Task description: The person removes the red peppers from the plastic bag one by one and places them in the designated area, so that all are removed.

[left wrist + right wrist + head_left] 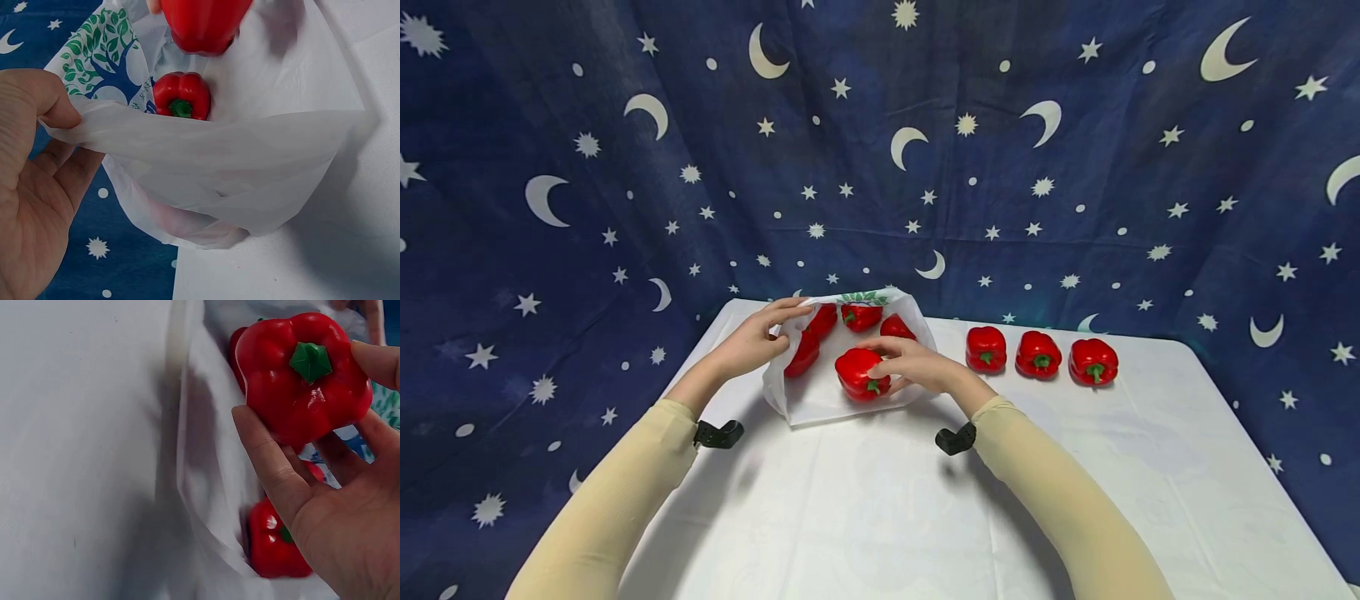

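My right hand (913, 364) grips a red bell pepper (859, 375) over the mouth of a white plastic bag (820, 404). In the right wrist view the held pepper (300, 375) shows its green stem, with thumb and fingers spread around its sides. My left hand (760, 333) pinches the bag's edge between thumb and fingers, as the left wrist view shows at the bag's rim (87, 122). Several red peppers lie inside the bag, one of them (181, 94) with its green stem showing. A green leafy tree print (103, 56) marks the bag's inner side.
Three more red bell peppers stand in a row to the right of the bag: a left one (986, 349), a middle one (1038, 355) and a right one (1093, 362). A white-covered table (880, 517) lies beneath. Behind it hangs a dark blue curtain (880, 108) with moons and stars.
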`<control>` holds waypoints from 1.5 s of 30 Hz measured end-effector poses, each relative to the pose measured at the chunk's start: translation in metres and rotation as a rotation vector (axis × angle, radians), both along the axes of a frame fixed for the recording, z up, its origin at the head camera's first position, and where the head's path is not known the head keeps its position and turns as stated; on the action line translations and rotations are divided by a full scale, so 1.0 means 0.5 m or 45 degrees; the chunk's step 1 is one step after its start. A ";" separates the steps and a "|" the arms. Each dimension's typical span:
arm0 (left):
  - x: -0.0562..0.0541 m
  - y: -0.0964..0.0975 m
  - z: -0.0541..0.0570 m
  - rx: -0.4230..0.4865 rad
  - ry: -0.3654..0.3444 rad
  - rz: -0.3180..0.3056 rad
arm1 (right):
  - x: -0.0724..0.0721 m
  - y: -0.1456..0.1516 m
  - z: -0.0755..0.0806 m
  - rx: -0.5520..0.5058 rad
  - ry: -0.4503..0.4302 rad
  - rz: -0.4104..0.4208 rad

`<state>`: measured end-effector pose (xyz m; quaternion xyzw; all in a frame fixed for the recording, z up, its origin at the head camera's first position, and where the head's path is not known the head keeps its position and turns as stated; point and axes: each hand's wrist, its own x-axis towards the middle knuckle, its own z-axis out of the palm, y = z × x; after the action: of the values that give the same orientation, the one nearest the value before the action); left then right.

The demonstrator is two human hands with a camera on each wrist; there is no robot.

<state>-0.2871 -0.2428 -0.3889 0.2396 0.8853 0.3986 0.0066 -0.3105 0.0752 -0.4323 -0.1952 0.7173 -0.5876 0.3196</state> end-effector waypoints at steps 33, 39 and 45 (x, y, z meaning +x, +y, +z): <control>0.014 0.011 0.015 0.002 0.022 0.001 | 0.056 0.333 0.085 -0.145 -0.001 -0.281; 0.050 0.027 0.055 -0.002 0.001 -0.008 | 0.061 0.394 0.092 -0.154 0.024 -0.329; 0.030 0.019 0.033 -0.002 0.000 0.010 | 0.064 0.446 0.097 -0.161 0.028 -0.386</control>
<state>-0.2720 -0.2333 -0.3724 0.2359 0.8866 0.3979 0.0052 -0.2787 0.2984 -0.3838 -0.1110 0.7036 -0.6708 0.2065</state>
